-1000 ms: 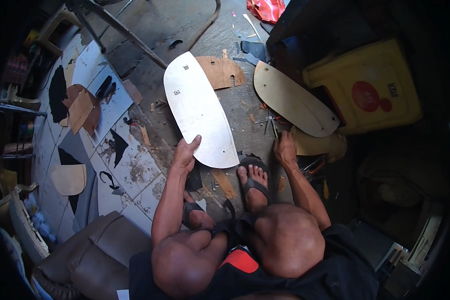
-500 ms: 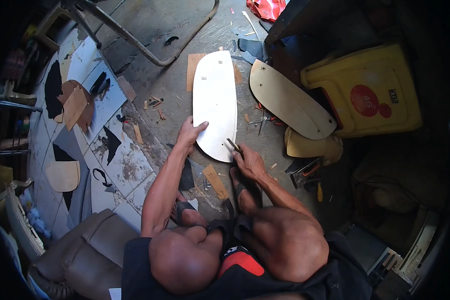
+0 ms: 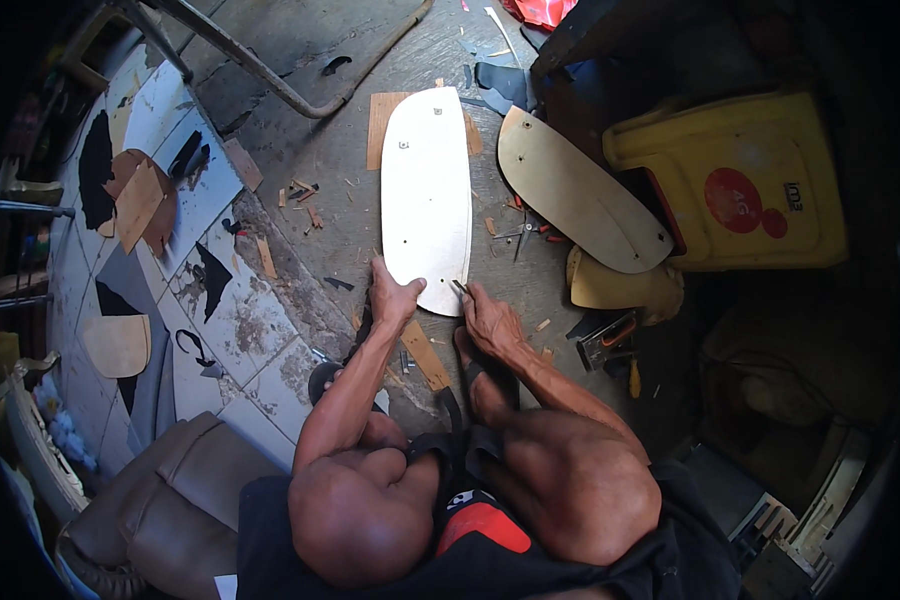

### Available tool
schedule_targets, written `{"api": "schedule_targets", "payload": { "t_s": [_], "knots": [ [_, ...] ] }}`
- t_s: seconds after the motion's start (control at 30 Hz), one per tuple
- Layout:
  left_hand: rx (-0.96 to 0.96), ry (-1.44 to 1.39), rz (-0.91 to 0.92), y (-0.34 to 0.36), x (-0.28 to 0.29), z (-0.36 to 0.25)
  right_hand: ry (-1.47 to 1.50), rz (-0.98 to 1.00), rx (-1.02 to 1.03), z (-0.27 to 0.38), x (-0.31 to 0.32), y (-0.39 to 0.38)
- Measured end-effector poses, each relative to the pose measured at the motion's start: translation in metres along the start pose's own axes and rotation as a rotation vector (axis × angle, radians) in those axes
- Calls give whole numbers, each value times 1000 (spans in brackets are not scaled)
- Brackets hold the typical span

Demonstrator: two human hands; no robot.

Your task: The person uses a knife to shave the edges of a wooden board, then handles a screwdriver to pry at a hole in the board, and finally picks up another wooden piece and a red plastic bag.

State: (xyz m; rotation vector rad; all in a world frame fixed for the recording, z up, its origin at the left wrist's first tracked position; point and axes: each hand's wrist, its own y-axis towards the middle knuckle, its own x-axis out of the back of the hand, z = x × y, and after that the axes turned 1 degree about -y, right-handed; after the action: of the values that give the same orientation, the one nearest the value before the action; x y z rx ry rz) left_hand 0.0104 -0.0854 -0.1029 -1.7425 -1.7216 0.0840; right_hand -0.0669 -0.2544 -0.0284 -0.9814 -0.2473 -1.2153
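A long white board [image 3: 425, 190] with rounded ends and a few small holes lies lengthwise on the floor before me. My left hand [image 3: 395, 297] grips its lower left edge, thumb on the top face. At the lower right edge, my right hand [image 3: 492, 322] is closed around a slim dark tool [image 3: 459, 286], its tip over the board near a hole. Most of that tool is hidden by my fingers, so its kind is unclear. To the right rests a second, tan board [image 3: 580, 190] of similar shape, also with holes.
A yellow plastic container [image 3: 745, 185] lies at the right, beside the tan board. Pliers [image 3: 520, 232] and a staple gun [image 3: 606, 340] are on the floor. Wood scraps [image 3: 426, 355] surround the white board. A bent metal tube leg [image 3: 315, 105] stands at upper left; a brown cushion [image 3: 170, 500] sits lower left.
My left hand has slid down the white board's left edge toward its near end. The right hand's tool has shifted slightly at the near right edge. My left foot has moved left.
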Motion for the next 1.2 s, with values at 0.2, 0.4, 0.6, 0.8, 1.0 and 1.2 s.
{"api": "schedule_targets", "payload": {
  "t_s": [0.2,0.4,0.6,0.8,1.0,1.2],
  "knots": [
    [-37,77,2,8,9,6,-5,45,-7,15,6,-19],
    [-38,69,12,10,3,5,-88,41,-19,9,2,20],
    [-18,63,17,6,7,-4,-187,77,-40,3,-4,40],
    [-2,43,22,5,5,-6,-247,115,-65,-1,-5,44],
    [33,2,10,2,2,-13,-224,129,-57,-3,-17,58],
    [19,-4,5,1,0,-6,-119,266,-98,-10,-8,75]
  ]
}}
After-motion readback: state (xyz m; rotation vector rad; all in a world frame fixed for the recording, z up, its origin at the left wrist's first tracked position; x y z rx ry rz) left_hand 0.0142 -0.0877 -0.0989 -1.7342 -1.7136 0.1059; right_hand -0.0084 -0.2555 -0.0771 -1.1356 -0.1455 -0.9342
